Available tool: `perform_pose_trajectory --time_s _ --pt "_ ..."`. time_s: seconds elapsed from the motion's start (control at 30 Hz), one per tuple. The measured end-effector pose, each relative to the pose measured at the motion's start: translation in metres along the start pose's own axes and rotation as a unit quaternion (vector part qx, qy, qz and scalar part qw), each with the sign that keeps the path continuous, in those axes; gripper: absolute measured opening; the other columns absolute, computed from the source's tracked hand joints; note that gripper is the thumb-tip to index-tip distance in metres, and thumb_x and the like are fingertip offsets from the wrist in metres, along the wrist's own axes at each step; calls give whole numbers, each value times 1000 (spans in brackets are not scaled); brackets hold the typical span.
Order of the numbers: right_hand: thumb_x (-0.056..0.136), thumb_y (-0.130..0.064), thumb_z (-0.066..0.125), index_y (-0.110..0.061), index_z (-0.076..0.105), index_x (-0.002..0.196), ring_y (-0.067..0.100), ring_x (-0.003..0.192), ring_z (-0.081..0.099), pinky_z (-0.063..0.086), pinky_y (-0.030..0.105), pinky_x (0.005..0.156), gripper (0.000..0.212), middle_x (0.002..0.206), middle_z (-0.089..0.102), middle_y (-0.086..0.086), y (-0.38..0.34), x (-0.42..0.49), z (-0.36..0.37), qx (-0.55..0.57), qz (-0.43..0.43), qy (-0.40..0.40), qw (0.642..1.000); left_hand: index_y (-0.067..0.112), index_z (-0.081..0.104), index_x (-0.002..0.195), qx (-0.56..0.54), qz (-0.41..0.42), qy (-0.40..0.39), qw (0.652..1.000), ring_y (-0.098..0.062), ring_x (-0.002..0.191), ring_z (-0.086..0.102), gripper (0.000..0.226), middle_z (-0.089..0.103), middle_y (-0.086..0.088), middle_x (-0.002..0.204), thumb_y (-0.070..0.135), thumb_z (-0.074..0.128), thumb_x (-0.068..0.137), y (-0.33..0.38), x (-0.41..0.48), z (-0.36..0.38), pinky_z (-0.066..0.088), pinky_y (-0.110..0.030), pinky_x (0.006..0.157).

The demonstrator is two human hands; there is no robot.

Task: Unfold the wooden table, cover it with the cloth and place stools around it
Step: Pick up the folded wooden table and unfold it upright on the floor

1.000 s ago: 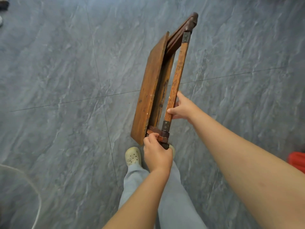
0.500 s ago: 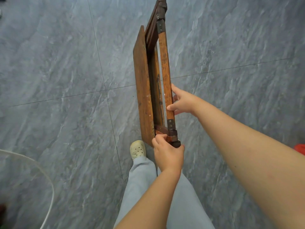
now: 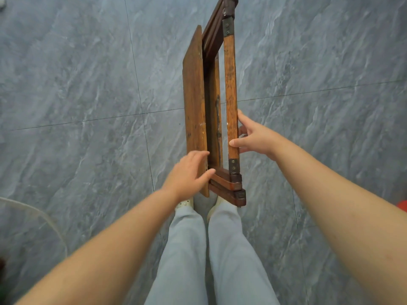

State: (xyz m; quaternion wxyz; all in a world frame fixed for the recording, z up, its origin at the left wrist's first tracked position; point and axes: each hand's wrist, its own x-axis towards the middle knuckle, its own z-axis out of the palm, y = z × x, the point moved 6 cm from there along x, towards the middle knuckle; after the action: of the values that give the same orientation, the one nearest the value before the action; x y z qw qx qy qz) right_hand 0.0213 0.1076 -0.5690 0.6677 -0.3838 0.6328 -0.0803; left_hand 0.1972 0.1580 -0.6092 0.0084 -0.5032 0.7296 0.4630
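The folded wooden table (image 3: 195, 111) stands on edge in front of my legs, its flat top panel on the left and its leg frame on the right. My right hand (image 3: 253, 135) grips the upper bar of the leg frame (image 3: 230, 84), thumb over the top and fingers behind it. My left hand (image 3: 189, 172) rests on the near end of the top panel with fingers spread, the thumb over the panel's edge. No cloth or stools are in view.
Grey marble-look floor tiles (image 3: 88, 73) lie all around. A white curved rim (image 3: 33, 212) shows at the lower left. Something red (image 3: 402, 205) peeks in at the right edge. My legs and pale shoes (image 3: 187, 203) are directly below the table.
My left hand has let go of the frame's near corner and moved left onto the end of the top panel. The table has swung to point straight away from me.
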Motion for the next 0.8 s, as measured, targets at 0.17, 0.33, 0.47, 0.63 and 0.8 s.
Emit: perform_pose_trajectory --time_s 0.17,0.33,0.47,0.63,0.8 --pt "88 -4 61 -45 13 148 23 99 65 59 31 76 87 112 62 10 8 6 0 21 -18 2 1000 24 26 149 280 169 -112 938 -21 142 24 63 28 -1 154 53 36 94 -11 42 9 20 -40 116" --pt "87 -5 63 -46 15 147 22 100 65 58 38 82 87 112 63 10 15 12 -3 40 -30 -13 999 21 23 150 393 195 -134 889 -22 145 14 62 22 -3 157 46 35 95 -23 83 6 12 -43 119" --pt "88 -4 62 -47 16 146 24 103 64 58 31 77 86 112 61 12 17 10 -4 54 -32 -18 998 20 16 152 454 202 -195 846 -23 147 6 62 16 -4 159 37 37 96 -30 99 13 6 -42 119" --pt "89 -2 61 -47 15 146 25 105 63 56 26 73 86 117 59 18 17 10 -5 66 -33 -32 997 19 29 148 496 244 -194 810 -26 145 12 58 28 -6 154 33 44 93 -37 113 24 6 -44 119" --pt "89 0 59 -44 16 147 25 105 63 56 25 72 84 119 57 22 15 7 -4 81 -44 -38 995 18 48 136 540 302 -174 766 -27 135 32 51 45 -5 141 35 53 89 -32 118 31 13 -45 118"
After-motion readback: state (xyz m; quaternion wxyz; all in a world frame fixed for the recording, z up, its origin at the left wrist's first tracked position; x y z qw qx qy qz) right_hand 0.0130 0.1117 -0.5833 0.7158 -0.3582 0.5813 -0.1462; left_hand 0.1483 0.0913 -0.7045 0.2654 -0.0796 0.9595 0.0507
